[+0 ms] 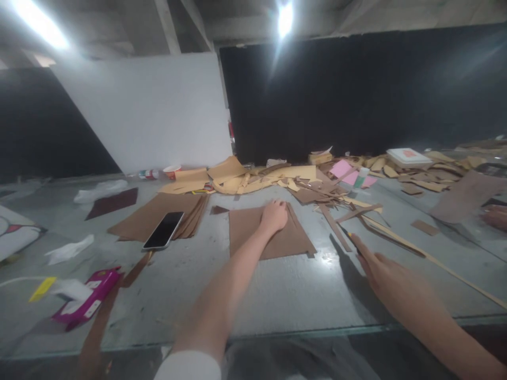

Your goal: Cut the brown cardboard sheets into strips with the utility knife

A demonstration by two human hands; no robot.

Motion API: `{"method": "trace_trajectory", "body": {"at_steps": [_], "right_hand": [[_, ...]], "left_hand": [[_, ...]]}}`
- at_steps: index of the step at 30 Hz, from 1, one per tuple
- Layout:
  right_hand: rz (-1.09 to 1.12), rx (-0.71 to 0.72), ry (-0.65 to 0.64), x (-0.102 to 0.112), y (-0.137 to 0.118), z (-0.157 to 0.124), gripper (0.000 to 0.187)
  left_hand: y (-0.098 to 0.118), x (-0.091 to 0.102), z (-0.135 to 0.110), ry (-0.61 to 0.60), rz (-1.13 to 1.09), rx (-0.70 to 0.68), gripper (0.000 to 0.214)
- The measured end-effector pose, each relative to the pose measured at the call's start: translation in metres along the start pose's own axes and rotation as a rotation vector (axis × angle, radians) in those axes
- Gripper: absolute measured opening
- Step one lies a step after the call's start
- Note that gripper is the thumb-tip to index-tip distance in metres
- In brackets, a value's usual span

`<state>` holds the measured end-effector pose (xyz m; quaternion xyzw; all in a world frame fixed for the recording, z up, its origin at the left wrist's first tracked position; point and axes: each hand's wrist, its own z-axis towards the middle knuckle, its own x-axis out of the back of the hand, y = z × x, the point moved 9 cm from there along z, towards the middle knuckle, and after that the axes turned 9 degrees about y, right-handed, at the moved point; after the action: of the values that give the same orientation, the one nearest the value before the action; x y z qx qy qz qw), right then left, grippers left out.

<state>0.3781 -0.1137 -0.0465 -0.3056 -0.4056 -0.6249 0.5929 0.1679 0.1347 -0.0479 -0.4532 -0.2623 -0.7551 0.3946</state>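
A brown sheet of leather-like material (249, 229) lies flat on the table before me. My left hand (274, 215) presses on its upper right part with the fingers bent and close together; what lies under the fingertips is hidden. A narrow strip runs along the sheet's right side. To the right of it, my right hand (382, 274) grips a slim craft knife (345, 230) with a dark tip and a bit of yellow. The knife points up and left, above the tabletop, close to thin brown offcut strips (335, 227).
On the left lie a stack of brown sheets (134, 219), a phone (163, 230) on it, and a magenta power strip (87, 298). Tan scraps (237, 182), a glue stick (360, 178) and a white box (407, 157) line the back. Another person's hand (495, 216) shows at right.
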Motion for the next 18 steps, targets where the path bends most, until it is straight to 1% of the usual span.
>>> {"method": "trace_trajectory", "body": {"at_steps": [2,4,6,8,10,11,12,14,15,18], "right_hand": [[-0.063,0.058,-0.009,-0.020,0.011,0.024,0.073],[-0.100,0.103,-0.005,-0.034,0.016,0.048,0.062],[-0.096,0.096,0.010,-0.041,0.017,0.076,0.047],[0.020,0.046,0.038,-0.046,0.013,0.108,0.040],[0.272,-0.036,0.015,-0.054,0.002,0.142,0.036],[0.443,-0.099,-0.038,-0.062,-0.005,0.158,0.033],[0.647,-0.186,-0.115,-0.073,-0.013,0.172,0.029],[1.087,-0.392,-0.317,-0.095,-0.035,0.191,0.019],[1.262,-0.456,-0.385,-0.100,-0.048,0.199,0.016],[1.429,-0.497,-0.472,-0.103,-0.074,0.220,0.016]], "left_hand": [[-0.002,-0.001,0.001,0.016,-0.012,-0.001,0.040],[-0.003,-0.002,0.001,0.027,-0.024,0.004,0.041],[-0.005,-0.003,0.001,0.027,-0.036,0.014,0.040],[-0.006,-0.003,0.001,0.024,-0.046,0.024,0.040],[-0.005,-0.002,0.001,0.026,-0.053,0.026,0.039],[-0.005,-0.001,0.000,0.028,-0.057,0.026,0.039],[-0.005,0.000,0.000,0.029,-0.062,0.027,0.039],[-0.005,0.002,-0.001,0.024,-0.077,0.032,0.039],[-0.005,0.003,-0.002,0.020,-0.084,0.038,0.040],[-0.006,0.004,-0.003,0.002,-0.108,0.061,0.041]]}}
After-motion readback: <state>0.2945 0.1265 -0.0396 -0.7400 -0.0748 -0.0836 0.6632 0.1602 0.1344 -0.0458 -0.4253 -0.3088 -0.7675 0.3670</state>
